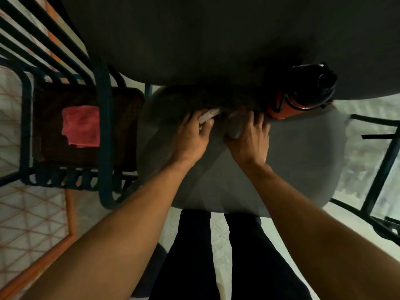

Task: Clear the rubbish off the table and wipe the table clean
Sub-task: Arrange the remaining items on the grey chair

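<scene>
The dark round table [216, 40] fills the top of the view. Just below its near edge lies a large grey rounded shape [303, 161], a bin or a bag; which one I cannot tell. Over it my left hand [192, 137] grips a flat white piece of rubbish [208, 115]. Beside it my right hand [251, 139] curls round a blurred pale grey lump [234, 128]. Both hands sit close together at the table's edge. A folded red cloth [81, 128] lies on the chair seat to the left.
An orange bottle with a black lid [303, 94] stands at the table's edge, right of my right hand. A dark metal chair [104, 126] with a brown seat stands on the left. Another chair frame [381, 169] is on the right. My legs are below, on tiled floor.
</scene>
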A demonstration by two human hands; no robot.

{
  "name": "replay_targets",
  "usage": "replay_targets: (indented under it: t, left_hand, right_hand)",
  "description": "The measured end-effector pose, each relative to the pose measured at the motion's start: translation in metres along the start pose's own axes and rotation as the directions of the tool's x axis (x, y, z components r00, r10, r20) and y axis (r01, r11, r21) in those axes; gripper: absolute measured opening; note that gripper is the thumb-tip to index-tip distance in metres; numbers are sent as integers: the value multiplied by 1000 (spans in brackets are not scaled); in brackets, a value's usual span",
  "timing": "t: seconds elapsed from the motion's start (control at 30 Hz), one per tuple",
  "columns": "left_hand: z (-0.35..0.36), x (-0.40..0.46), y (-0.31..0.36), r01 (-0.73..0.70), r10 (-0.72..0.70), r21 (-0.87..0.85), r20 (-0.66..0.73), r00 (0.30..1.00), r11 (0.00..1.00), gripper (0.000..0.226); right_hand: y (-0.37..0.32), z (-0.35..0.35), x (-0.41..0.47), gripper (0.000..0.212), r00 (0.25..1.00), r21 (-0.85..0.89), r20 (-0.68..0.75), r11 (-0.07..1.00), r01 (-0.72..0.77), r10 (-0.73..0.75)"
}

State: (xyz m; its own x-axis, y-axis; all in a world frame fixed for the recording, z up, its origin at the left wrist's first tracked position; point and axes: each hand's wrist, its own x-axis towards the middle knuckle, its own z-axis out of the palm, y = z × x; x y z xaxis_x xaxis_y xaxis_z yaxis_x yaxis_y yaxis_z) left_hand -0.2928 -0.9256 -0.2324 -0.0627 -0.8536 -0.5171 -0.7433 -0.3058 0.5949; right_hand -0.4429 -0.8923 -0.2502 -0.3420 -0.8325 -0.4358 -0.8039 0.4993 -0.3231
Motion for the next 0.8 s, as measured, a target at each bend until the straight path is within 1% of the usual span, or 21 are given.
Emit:
replay_targets:
  t: [0.07,0.17,0.3,0.47,0.57,0.67,0.73,0.8]
  left_hand:
    - [-15,-25,4,-8,8,-8,-9,1000,1000,36]
    - [-34,-55,9,-22,22,-5,4,1000,1000,36]
    - [-70,-95,28,-106,105,-16,-23,994,994,36]
    - [-108,-142,51,-214,210,-88,-50,976,973,30]
    - [-135,-176,72,-264,251,-125,-113,961,956,30]
    - [-157,-206,84,-277,244,-195,-176,954,941,29]
    - [-166,-225,89,-277,233,-211,-210,950,937,22]
    - [-169,-247,93,-272,207,-218,-280,937,937,22]
  right_hand:
    - [-3,-17,-25,93,1000,13,3,1000,10,-10]
    - [-9,-39,-55,90,1000,79,20,997,3,-5]
    - [-27,-82,-93,89,995,166,-27,981,103,-100]
    - [-43,-130,-133,79,966,233,-113,938,255,-234]
    - [-48,-161,-153,81,929,279,-185,889,363,-321]
    - [-54,-177,-165,84,913,341,-207,849,404,-352]
    - [-55,-184,-171,85,895,361,-203,819,446,-398]
    - [-55,-191,-178,87,867,365,-163,787,497,-472]
